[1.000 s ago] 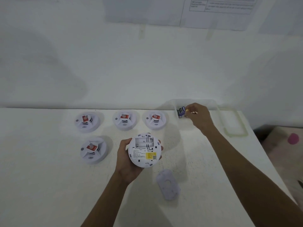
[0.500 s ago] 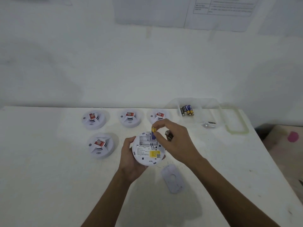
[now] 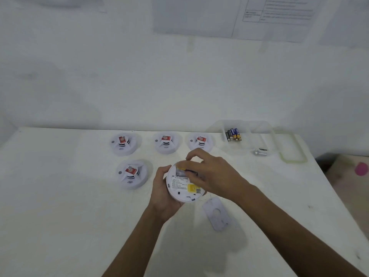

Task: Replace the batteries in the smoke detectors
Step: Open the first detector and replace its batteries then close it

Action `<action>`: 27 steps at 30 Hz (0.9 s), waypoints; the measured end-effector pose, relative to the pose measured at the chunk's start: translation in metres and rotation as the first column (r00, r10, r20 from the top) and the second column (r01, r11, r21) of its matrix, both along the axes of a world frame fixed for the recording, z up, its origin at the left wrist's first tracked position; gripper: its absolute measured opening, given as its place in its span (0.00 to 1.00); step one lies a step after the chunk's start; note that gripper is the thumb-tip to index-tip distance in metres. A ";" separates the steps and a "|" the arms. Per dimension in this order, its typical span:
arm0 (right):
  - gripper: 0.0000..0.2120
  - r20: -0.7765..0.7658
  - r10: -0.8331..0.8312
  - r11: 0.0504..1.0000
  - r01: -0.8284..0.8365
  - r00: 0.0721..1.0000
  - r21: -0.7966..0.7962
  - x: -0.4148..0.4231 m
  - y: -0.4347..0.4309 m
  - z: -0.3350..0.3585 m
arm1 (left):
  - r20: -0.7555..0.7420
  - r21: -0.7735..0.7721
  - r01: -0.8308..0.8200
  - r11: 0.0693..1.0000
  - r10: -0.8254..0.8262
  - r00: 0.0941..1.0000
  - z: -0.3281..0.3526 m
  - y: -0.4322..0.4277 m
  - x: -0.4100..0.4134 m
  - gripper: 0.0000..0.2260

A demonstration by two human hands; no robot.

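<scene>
Centre of frame: the left hand [image 3: 162,194] grips 1 detector [image 3: 182,188] by its rim, fingers wrapped round the left edge, back face and label up, clear of the table [image 3: 60,196].

The right hand [image 3: 213,174] is arched over the open compartment at the detector's upper edge. Its fingers are curled down onto a battery [image 3: 182,168], of which only the yellow end shows. Whether the battery is fully seated cannot be told; the hand hides most of the bay.

Lower right of the detector: the cover [image 3: 216,215] lies loose on the table, not yet refitted.

Left of centre: 4 more detectors [image 3: 131,173] rest face up, 3 in a row above and 1 below.

Upper right: a clear tub [image 3: 259,126] holds spare batteries [image 3: 233,134].

Risks, as judged:
- Polarity reversed, since the contacts are hidden under the fingers.
- Battery springing out if released before it clicks down.
- Detector twisting in a 1-handed rim grip under downward pressure.
- Cover knocked off the table edge by the right forearm.
</scene>
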State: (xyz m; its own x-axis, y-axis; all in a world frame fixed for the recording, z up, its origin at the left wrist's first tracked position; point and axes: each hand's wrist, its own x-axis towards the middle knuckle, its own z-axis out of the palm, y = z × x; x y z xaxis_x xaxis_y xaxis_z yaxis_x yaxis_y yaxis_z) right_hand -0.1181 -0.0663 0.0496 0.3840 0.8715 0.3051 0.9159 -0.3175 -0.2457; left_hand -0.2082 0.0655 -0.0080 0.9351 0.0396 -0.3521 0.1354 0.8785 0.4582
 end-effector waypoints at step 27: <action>0.17 -0.243 -0.127 0.945 0.192 0.962 0.266 -0.009 -0.005 0.021 | 0.103 0.035 -0.020 0.999 0.016 0.995 0.032 -0.006 0.002 0.20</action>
